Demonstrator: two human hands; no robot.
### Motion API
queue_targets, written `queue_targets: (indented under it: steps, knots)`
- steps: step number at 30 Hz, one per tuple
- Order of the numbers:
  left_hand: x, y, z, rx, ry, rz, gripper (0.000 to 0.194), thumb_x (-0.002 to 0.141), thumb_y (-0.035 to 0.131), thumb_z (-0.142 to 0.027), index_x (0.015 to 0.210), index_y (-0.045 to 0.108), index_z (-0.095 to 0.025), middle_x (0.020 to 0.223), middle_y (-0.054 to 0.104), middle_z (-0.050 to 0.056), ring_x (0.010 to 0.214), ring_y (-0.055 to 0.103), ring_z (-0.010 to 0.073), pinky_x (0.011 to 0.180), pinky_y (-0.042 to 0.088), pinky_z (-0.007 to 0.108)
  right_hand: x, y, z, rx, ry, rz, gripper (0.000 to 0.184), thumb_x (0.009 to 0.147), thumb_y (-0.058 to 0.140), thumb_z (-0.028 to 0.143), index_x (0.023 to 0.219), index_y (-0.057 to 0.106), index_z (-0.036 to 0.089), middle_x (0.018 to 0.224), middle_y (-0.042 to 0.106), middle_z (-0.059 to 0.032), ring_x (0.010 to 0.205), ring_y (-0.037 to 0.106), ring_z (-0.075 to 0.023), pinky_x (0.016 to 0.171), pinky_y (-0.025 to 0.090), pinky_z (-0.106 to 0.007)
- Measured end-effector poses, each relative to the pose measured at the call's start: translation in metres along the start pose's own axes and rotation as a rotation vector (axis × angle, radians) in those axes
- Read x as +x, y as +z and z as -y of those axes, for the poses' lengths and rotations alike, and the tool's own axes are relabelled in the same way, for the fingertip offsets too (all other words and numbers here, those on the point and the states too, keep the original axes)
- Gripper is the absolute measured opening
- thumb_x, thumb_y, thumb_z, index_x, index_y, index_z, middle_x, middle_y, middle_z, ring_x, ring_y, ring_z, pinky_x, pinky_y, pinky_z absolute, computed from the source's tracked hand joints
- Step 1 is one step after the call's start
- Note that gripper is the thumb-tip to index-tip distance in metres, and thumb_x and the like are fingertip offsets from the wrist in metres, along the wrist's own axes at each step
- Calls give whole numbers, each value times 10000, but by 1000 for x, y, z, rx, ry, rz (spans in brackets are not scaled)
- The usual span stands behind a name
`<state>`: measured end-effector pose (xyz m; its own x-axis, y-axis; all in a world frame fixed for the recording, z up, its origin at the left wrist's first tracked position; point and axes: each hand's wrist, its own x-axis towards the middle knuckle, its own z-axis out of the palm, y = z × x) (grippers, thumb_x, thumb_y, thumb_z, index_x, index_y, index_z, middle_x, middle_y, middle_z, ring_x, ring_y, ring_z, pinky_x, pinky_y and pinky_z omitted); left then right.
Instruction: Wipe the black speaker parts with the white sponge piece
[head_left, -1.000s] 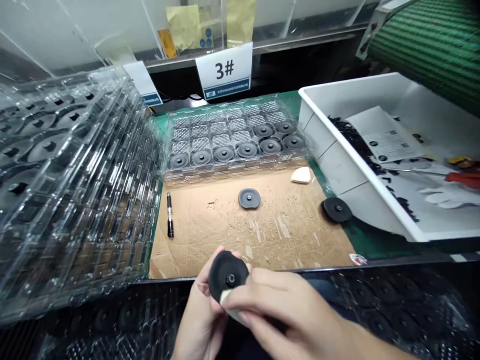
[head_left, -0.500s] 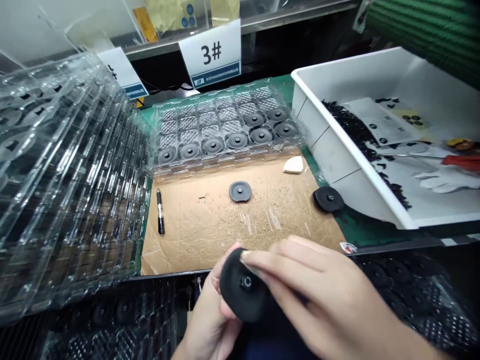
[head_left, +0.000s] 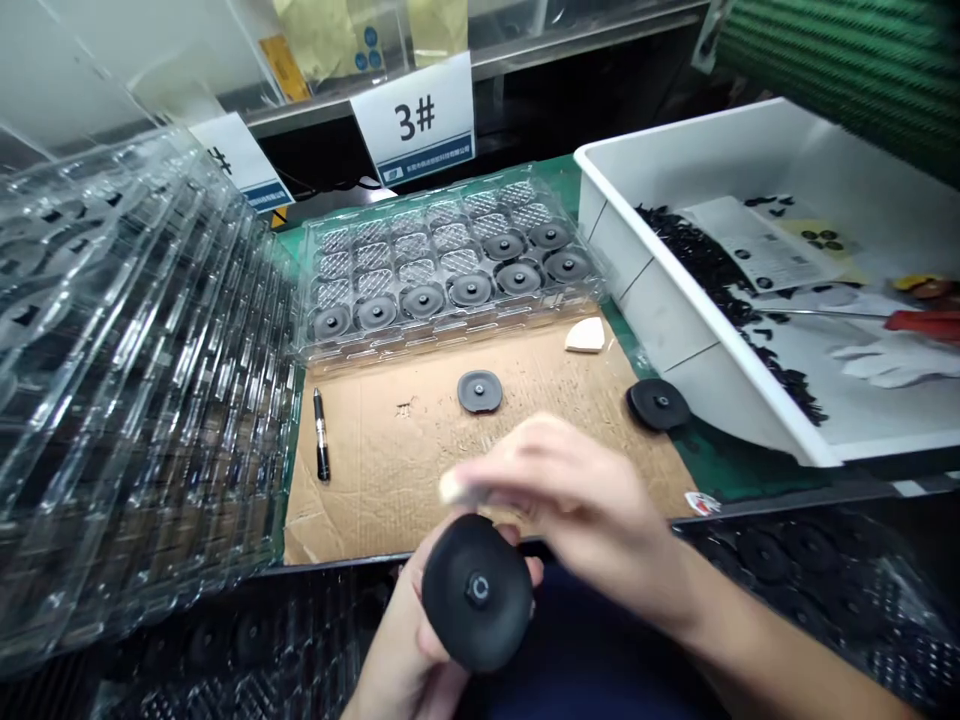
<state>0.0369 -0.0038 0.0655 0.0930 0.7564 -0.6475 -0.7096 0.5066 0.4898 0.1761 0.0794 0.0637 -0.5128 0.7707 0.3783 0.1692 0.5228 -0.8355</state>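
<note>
While the left hand (head_left: 412,615) grips a black, rounded-square plastic disc with a raised hub (head_left: 480,600), the right hand (head_left: 577,490) hangs just above its far edge, fingers blurred and seemingly pinched on a small pale piece (head_left: 452,487); whether piece and rim touch, I cannot tell; the disc faces the camera, just short of the near edge of the green surface (head_left: 720,465); this looks like rim-wiping, and the next move calls, I'd judge, for a steady left hand and light, even contact!

Over to the surface: a brown, scuffed cardboard sheet (head_left: 375,500) carries a loose grey disc (head_left: 480,391), a black pen (head_left: 321,435) and a white foam-like wedge (head_left: 586,335); another black disc (head_left: 660,404) sits at its right edge; beyond, a clear plastic tray (head_left: 450,327) shows six discs in front, two behind; clear stacked trays (head_left: 150,400) tower left; right, a white plastic bin (head_left: 645,290) holds black scraps (head_left: 686,245) and a red-handled screwdriver (head_left: 922,322); behind, a white "3#" sign (head_left: 416,120) hangs below a shelf!
</note>
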Motion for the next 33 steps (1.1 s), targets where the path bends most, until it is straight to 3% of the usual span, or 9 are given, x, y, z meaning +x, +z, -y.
queue_targets:
  steps: [4,8,13,18,21,24,26,29,33]
  knots:
    - [9,-11,-4,-122,5,152,423,596,782,-282,994,672,-370,1003,730,-11,894,680,228,740,548,304,-21,3,-45,-6,477,-32,246,852,510,207,1075,614,212,977,644,-51,829,624,-164,684,527,-276]
    - [12,-28,-2,-179,28,198,462,606,746,-337,1050,636,-399,1114,695,2,1014,635,255,783,543,305,-59,29,-71,-133,526,67,223,837,477,191,902,690,195,944,605,-79,905,612,-209,786,517,-364]
    - [19,-37,-2,-238,14,187,520,564,740,-411,1071,632,-370,1178,662,19,1066,603,272,816,529,294,-88,51,-72,-274,571,78,407,757,588,237,1161,587,188,1189,484,-140,873,615,-251,759,524,-453]
    - [27,-39,1,-250,72,145,440,628,701,-394,1062,637,-353,1154,675,19,1071,602,258,843,517,284,-70,39,-71,-290,533,55,297,852,441,191,1089,614,146,897,589,-99,763,624,-213,690,531,-374]
    - [27,-39,7,-227,117,116,460,651,703,-372,1099,627,-303,1157,669,40,1093,588,248,890,492,286,-40,30,-45,-249,487,-1,291,882,468,238,1157,546,182,974,635,-71,808,620,-177,687,516,-291]
    - [24,-40,11,-183,166,64,475,631,738,-351,1088,642,-262,1105,688,54,1056,606,228,905,480,292,-16,30,-3,-164,209,-78,286,895,453,203,1173,517,178,1050,629,-72,937,574,-182,785,468,-303]
    - [22,-43,12,-160,161,20,459,633,743,-351,1075,650,-276,1087,693,45,1037,609,217,893,481,288,-7,34,19,-123,65,27,266,884,431,152,1121,551,141,950,650,-75,867,572,-184,772,448,-317]
    - [20,-46,12,-120,180,-21,430,655,736,-326,1075,644,-297,1118,680,22,1054,593,199,879,478,252,-1,39,32,-77,126,302,238,870,428,110,1027,600,160,902,659,-44,785,576,-158,724,433,-284]
    - [17,-44,13,-86,145,51,315,614,770,-299,920,708,-254,841,735,-4,984,625,190,947,441,277,2,43,28,-159,66,151,260,885,389,134,1050,589,117,843,650,-69,739,552,-173,712,406,-321]
